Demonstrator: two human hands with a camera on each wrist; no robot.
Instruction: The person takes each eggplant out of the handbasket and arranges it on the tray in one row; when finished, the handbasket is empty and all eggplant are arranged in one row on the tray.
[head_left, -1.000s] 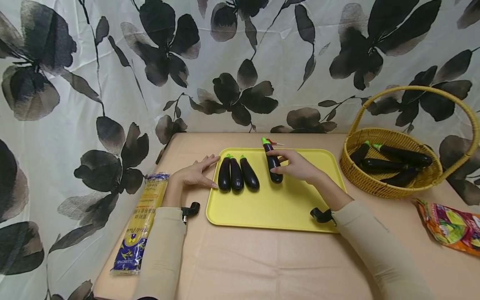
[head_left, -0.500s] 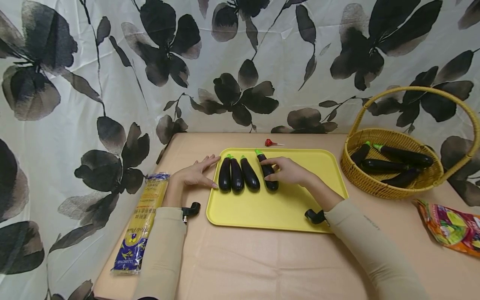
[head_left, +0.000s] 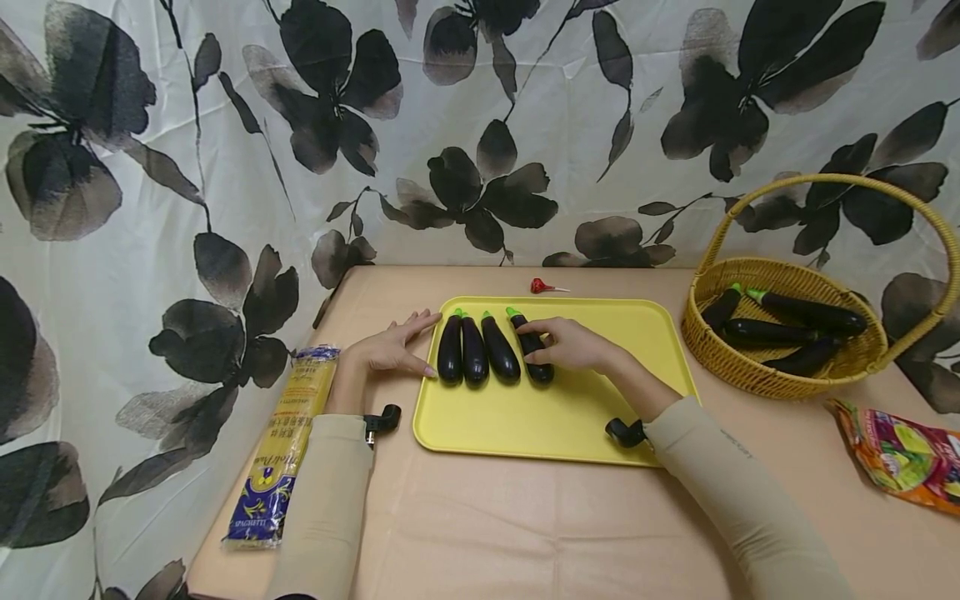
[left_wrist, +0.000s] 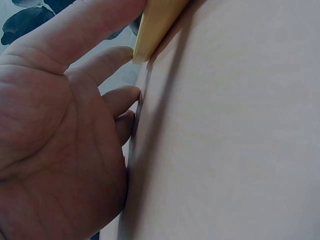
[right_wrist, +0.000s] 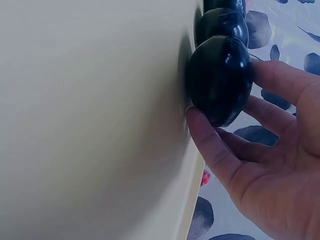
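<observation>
My right hand (head_left: pixel 576 344) pinches a dark purple eggplant (head_left: pixel 540 373) with a green stem on the yellow tray (head_left: pixel 525 429). In the right wrist view, the thumb sits under that eggplant's rounded end (right_wrist: pixel 220 80) and the fingers lie along its other side. To its left, three more eggplants (head_left: pixel 500 350) lie side by side, stems pointing away. At the tray's left edge rests my left hand (head_left: pixel 386 348), fingers spread and extended. The left wrist view has its palm (left_wrist: pixel 55 125) turned to the camera, with fingertips at the tray's rim (left_wrist: pixel 155 30).
A wicker basket (head_left: pixel 750 375) with a tall handle holds several eggplants at the right. In front of it lies a colourful packet (head_left: pixel 903 454). A spaghetti bag (head_left: pixel 277 450) lies beside the left forearm. Behind the tray is a small red-topped item (head_left: pixel 538 286).
The right hand has slid the eggplant left toward the other three, and its stem has come nearer from the tray's far edge. The left hand has stayed put.
</observation>
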